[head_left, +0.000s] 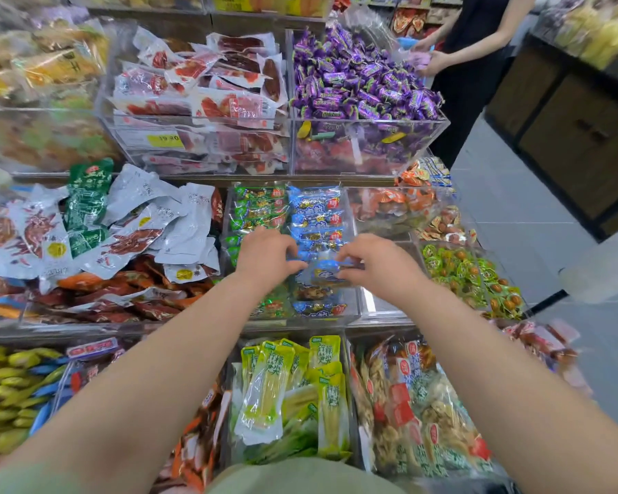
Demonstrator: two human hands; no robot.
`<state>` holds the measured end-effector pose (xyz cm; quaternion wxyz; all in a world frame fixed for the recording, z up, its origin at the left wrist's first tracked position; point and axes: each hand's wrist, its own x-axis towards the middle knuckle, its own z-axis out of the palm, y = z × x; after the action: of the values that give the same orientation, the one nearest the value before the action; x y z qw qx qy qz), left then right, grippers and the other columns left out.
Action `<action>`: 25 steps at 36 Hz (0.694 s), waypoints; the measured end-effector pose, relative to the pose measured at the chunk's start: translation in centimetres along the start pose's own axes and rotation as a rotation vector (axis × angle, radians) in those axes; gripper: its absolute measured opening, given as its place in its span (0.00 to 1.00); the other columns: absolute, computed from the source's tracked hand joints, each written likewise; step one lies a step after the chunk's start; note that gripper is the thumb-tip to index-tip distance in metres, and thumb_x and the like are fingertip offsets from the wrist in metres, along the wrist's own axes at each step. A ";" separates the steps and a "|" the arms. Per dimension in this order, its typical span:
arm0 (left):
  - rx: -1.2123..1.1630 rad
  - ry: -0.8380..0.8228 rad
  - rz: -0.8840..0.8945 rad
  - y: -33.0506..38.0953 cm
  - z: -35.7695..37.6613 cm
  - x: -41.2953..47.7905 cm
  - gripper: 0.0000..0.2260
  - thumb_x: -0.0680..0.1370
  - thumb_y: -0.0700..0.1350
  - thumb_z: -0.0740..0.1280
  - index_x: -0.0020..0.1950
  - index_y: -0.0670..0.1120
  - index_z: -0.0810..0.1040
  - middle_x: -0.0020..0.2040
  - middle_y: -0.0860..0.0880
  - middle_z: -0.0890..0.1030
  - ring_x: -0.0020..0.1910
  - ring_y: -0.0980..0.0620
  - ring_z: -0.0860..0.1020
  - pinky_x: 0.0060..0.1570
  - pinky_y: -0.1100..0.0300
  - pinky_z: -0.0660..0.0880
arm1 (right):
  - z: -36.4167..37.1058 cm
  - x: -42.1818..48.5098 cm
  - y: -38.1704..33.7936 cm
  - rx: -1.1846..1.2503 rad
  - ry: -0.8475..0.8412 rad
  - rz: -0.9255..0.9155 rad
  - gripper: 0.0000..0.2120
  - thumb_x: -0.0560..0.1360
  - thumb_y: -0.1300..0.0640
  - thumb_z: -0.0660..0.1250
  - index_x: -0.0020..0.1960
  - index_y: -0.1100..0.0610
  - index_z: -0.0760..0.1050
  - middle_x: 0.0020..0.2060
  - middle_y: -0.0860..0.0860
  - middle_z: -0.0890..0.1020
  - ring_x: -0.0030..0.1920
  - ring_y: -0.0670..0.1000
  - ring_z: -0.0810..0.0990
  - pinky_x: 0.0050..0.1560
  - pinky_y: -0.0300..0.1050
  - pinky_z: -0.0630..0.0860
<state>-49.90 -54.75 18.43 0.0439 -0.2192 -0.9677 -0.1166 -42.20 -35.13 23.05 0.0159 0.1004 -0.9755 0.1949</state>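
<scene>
A small blue snack packet point(323, 272) is held between both my hands above a clear acrylic bin point(354, 308) in the middle tier of a shop display. My left hand point(266, 256) pinches the packet's left edge with curled fingers. My right hand point(379, 265) pinches its right edge. The bin holds a column of blue packets point(316, 215) on the right and a column of green packets point(259, 208) on the left. Part of the held packet is hidden by my fingers.
Upper bins hold purple candies point(364, 76) and red-and-white meat packs point(207, 83). Grey pouches point(150, 222) lie to the left, green-wrapped eggs point(468, 272) to the right, yellow-green bamboo shoot packs point(286, 386) below. A person in black point(471, 65) stands at the aisle's far right.
</scene>
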 end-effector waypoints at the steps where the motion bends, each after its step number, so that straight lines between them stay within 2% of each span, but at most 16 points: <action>1: -0.055 -0.007 -0.025 -0.2 0.2 0.1 0.14 0.72 0.62 0.70 0.43 0.52 0.80 0.42 0.52 0.78 0.51 0.48 0.71 0.43 0.57 0.63 | 0.5 0.5 -0.3 -0.076 -0.051 -0.028 0.11 0.73 0.50 0.70 0.54 0.50 0.79 0.42 0.45 0.71 0.44 0.49 0.73 0.41 0.43 0.69; 4: -0.213 -0.036 -0.077 -1.1 0.3 0.0 0.16 0.69 0.64 0.71 0.36 0.52 0.77 0.34 0.56 0.75 0.43 0.51 0.72 0.39 0.57 0.65 | 2.2 2.1 -0.9 -0.202 -0.198 -0.068 0.11 0.75 0.50 0.66 0.56 0.50 0.76 0.45 0.47 0.72 0.50 0.51 0.75 0.41 0.43 0.68; 6: -0.273 -0.026 -0.082 -1.6 0.3 -0.2 0.16 0.71 0.62 0.70 0.34 0.51 0.78 0.30 0.57 0.73 0.36 0.52 0.72 0.36 0.58 0.66 | 3.2 3.0 -0.8 -0.224 -0.212 -0.056 0.12 0.76 0.49 0.65 0.58 0.51 0.75 0.47 0.49 0.73 0.51 0.52 0.75 0.40 0.44 0.68; 8: -0.276 -0.005 -0.052 -2.0 0.3 -0.6 0.16 0.75 0.60 0.67 0.35 0.50 0.81 0.31 0.55 0.76 0.35 0.53 0.73 0.38 0.57 0.68 | 3.6 3.6 -0.5 -0.248 -0.214 -0.059 0.12 0.77 0.49 0.64 0.59 0.52 0.75 0.47 0.49 0.71 0.52 0.53 0.74 0.40 0.44 0.67; 10: -0.261 -0.035 -0.017 -2.3 0.3 -1.3 0.16 0.79 0.56 0.63 0.45 0.47 0.83 0.41 0.50 0.81 0.44 0.50 0.76 0.48 0.53 0.72 | 3.7 4.1 -0.1 -0.272 -0.211 -0.081 0.13 0.77 0.49 0.64 0.59 0.53 0.75 0.49 0.50 0.70 0.55 0.54 0.72 0.43 0.45 0.67; 12: -0.266 -0.095 0.003 -2.5 0.3 -2.3 0.17 0.81 0.55 0.59 0.58 0.46 0.81 0.55 0.47 0.82 0.57 0.46 0.76 0.58 0.52 0.72 | 3.9 4.2 0.4 -0.324 -0.189 -0.127 0.16 0.77 0.49 0.63 0.61 0.54 0.75 0.57 0.52 0.72 0.59 0.55 0.69 0.51 0.48 0.69; 14: -0.247 -0.177 0.006 -2.7 0.4 -3.6 0.21 0.82 0.56 0.55 0.71 0.48 0.72 0.69 0.47 0.75 0.69 0.47 0.70 0.65 0.51 0.68 | 4.4 3.9 0.9 -0.392 -0.175 -0.190 0.17 0.78 0.50 0.62 0.63 0.57 0.74 0.65 0.53 0.70 0.66 0.56 0.67 0.61 0.50 0.66; 17: -0.137 -0.241 0.026 -3.1 0.8 -5.6 0.24 0.81 0.61 0.52 0.76 0.55 0.61 0.75 0.48 0.66 0.76 0.52 0.59 0.66 0.48 0.68 | 5.3 3.3 1.6 -0.422 -0.169 -0.239 0.19 0.80 0.53 0.58 0.69 0.58 0.69 0.72 0.52 0.65 0.73 0.53 0.61 0.70 0.50 0.56; 19: -0.110 -0.231 0.019 -3.5 0.7 -6.3 0.26 0.80 0.62 0.52 0.76 0.55 0.61 0.77 0.48 0.63 0.77 0.51 0.56 0.68 0.46 0.66 | 5.0 3.1 1.9 -0.371 -0.186 -0.228 0.20 0.81 0.55 0.56 0.71 0.59 0.66 0.73 0.50 0.64 0.72 0.52 0.62 0.71 0.48 0.55; 21: -0.066 -0.208 0.038 -3.8 0.5 -6.2 0.25 0.80 0.62 0.52 0.73 0.51 0.68 0.78 0.47 0.60 0.78 0.47 0.54 0.73 0.45 0.60 | 4.3 3.1 2.0 -0.283 -0.229 -0.186 0.20 0.81 0.56 0.56 0.72 0.60 0.65 0.73 0.52 0.65 0.71 0.53 0.64 0.70 0.47 0.58; 23: -0.065 -0.206 0.052 -4.1 0.4 -5.4 0.24 0.81 0.60 0.51 0.65 0.49 0.77 0.77 0.45 0.62 0.76 0.44 0.56 0.73 0.46 0.57 | 3.3 3.2 2.2 -0.189 -0.274 -0.108 0.18 0.81 0.56 0.56 0.68 0.62 0.67 0.68 0.56 0.70 0.67 0.57 0.68 0.67 0.50 0.64; 25: -0.074 -0.222 0.035 -4.2 0.3 -4.5 0.24 0.82 0.58 0.49 0.56 0.48 0.81 0.75 0.45 0.65 0.74 0.44 0.60 0.72 0.46 0.58 | 2.4 3.2 2.3 -0.149 -0.311 -0.063 0.15 0.81 0.55 0.57 0.64 0.63 0.68 0.61 0.57 0.73 0.62 0.58 0.72 0.61 0.51 0.67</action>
<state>-47.69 -60.24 16.62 -0.0697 -0.2493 -0.9576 -0.1264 -45.80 -34.61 20.16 -0.1220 0.1586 -0.9743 0.1035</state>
